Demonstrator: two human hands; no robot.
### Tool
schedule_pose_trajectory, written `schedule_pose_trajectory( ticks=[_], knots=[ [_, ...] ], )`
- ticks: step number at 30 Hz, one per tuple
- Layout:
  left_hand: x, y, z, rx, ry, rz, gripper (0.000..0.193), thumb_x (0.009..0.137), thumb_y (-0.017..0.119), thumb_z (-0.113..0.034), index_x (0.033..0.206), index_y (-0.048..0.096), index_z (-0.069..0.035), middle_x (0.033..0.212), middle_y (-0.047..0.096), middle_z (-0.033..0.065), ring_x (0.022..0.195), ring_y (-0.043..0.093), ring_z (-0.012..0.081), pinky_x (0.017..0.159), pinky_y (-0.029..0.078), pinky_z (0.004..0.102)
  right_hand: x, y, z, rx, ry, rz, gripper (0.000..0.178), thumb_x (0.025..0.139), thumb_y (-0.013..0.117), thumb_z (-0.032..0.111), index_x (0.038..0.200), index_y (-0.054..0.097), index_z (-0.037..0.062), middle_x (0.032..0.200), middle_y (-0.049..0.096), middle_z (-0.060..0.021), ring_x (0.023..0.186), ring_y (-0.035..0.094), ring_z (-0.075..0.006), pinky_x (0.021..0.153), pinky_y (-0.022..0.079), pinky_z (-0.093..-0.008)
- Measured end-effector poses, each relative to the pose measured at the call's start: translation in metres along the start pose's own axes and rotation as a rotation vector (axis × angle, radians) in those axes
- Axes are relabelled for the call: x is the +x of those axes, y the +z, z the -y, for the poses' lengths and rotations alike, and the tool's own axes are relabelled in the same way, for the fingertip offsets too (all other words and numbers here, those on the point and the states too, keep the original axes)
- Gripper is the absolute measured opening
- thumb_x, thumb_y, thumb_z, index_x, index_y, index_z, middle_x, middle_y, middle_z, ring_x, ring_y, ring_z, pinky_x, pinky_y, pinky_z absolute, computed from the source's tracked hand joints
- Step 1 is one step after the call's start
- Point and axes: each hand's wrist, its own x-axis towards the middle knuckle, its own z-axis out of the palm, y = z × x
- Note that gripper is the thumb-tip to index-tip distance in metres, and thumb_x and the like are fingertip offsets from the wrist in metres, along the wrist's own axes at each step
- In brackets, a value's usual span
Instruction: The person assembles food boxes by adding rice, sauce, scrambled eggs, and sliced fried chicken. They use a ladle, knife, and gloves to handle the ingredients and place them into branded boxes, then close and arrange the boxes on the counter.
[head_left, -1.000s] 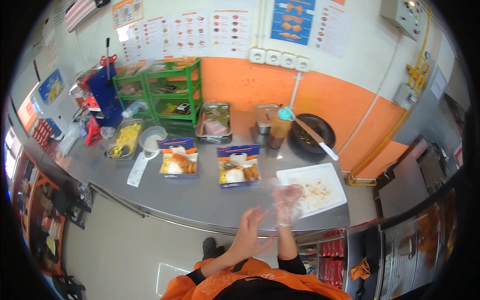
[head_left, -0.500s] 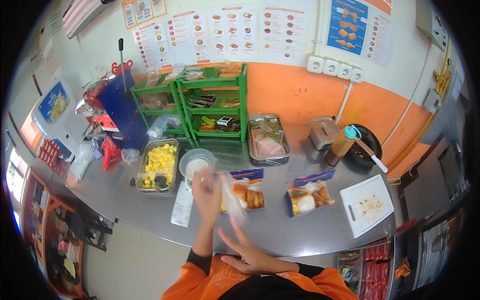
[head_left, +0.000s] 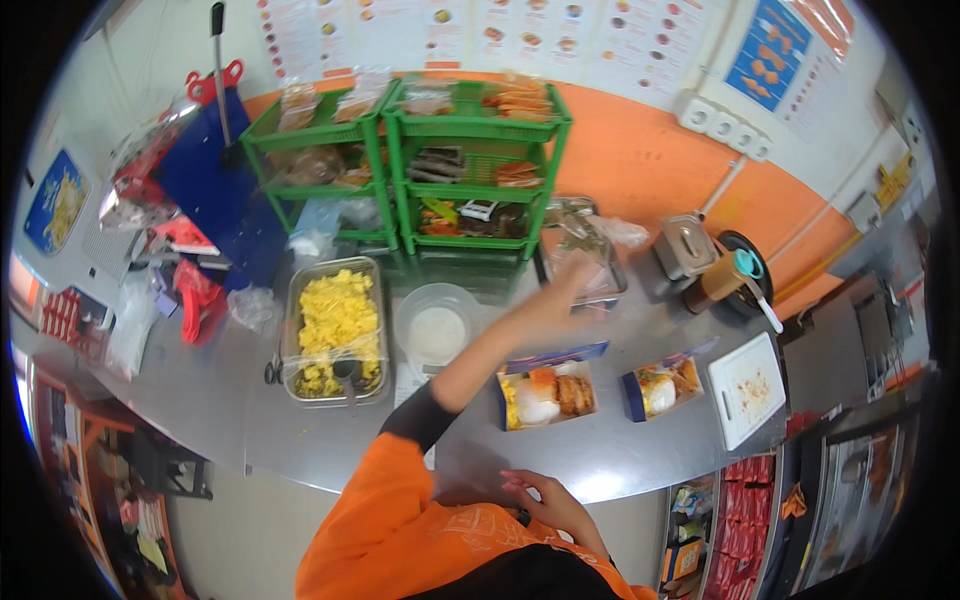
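My left arm stretches across the table, and my left hand point(head_left: 572, 288), smeared by motion, is over the near edge of the metal tray point(head_left: 622, 288). Leaves and pinkish sheets lie in that tray. A crumpled clear plastic piece point(head_left: 622, 232) is just beyond my fingers; whether I touch it cannot be made out. My right hand point(head_left: 548, 502) is low at the table's front edge, fingers loosely bent and apparently holding nothing. Between my hands stands an open food box point(head_left: 535, 408) with white rice, yellow egg and browned pieces. A second filled box point(head_left: 660, 392) is to its right.
A tray of yellow scrambled egg point(head_left: 338, 315) with a dark spoon and a clear bowl point(head_left: 435, 330) stand left. Green racks point(head_left: 480, 185) are behind. At right are a lidded metal container point(head_left: 684, 248), a sauce bottle point(head_left: 718, 282), a black pan point(head_left: 742, 243) and a white cutting board point(head_left: 745, 395).
My left hand has swung right and away from me, from near the bowl to the metal tray. The clear plastic went from between my hands to that tray. My right hand drew back. The view shifted.
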Motion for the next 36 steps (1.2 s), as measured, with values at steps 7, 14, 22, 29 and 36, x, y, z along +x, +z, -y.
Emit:
schedule_pose_trajectory(
  ticks=[7,14,22,29,36],
  knots=[
    [-0.329,-0.109,-0.063,-0.250,-0.720,0.230,0.029,0.096,0.052,-0.017,0.120,0.055,-0.002,0.111,0.064,0.0101,0.105,0.060,0.0189,0.092,0.045,0.0296,0.029,0.031,-0.038,-0.264,0.035,0.109,0.031,0.090,0.056,0.020,0.118,0.059,0.0051,0.096,0.068,-0.0158,0.089,0.066,-0.0317,0.078,0.051,-0.0380],
    [-0.516,-0.088,0.009,0.644,-1.191,-0.867,0.025,0.090,0.056,-0.016,0.111,0.056,-0.003,0.105,0.056,0.0172,0.081,0.061,0.0302,0.074,0.049,0.0413,0.093,0.077,-0.013,-0.401,-0.310,-0.071,0.021,0.086,0.057,0.014,0.104,0.061,0.0033,0.101,0.059,-0.0150,0.094,0.057,-0.0349,0.080,0.048,-0.0414],
    [-0.507,-0.044,0.073,0.839,-1.026,-1.271,0.035,0.098,0.041,-0.017,0.126,0.047,0.002,0.106,0.056,0.0188,0.095,0.057,0.0329,0.082,0.045,0.0406,0.112,0.124,-0.045,-0.607,-0.412,-0.303,0.026,0.085,0.057,0.011,0.111,0.059,0.0075,0.110,0.055,-0.0100,0.102,0.053,-0.0303,0.087,0.042,-0.0418],
    [-0.499,-0.048,0.061,0.785,-1.020,-1.243,0.039,0.099,0.040,-0.020,0.132,0.042,0.001,0.107,0.057,0.0187,0.094,0.057,0.0322,0.083,0.044,0.0407,0.099,0.124,-0.039,-0.536,-0.419,-0.633,0.036,0.083,0.060,0.009,0.118,0.052,0.0041,0.111,0.054,-0.0158,0.106,0.050,-0.0343,0.089,0.040,-0.0415],
    [-0.508,-0.047,0.075,0.791,-0.967,-1.269,0.038,0.100,0.041,-0.023,0.129,0.046,0.000,0.110,0.056,0.0201,0.093,0.057,0.0325,0.083,0.045,0.0393,0.070,0.051,-0.055,-0.480,-0.246,-0.810,0.041,0.078,0.060,0.004,0.117,0.050,0.0021,0.107,0.050,-0.0205,0.101,0.049,-0.0377,0.088,0.040,-0.0433]
  ],
)
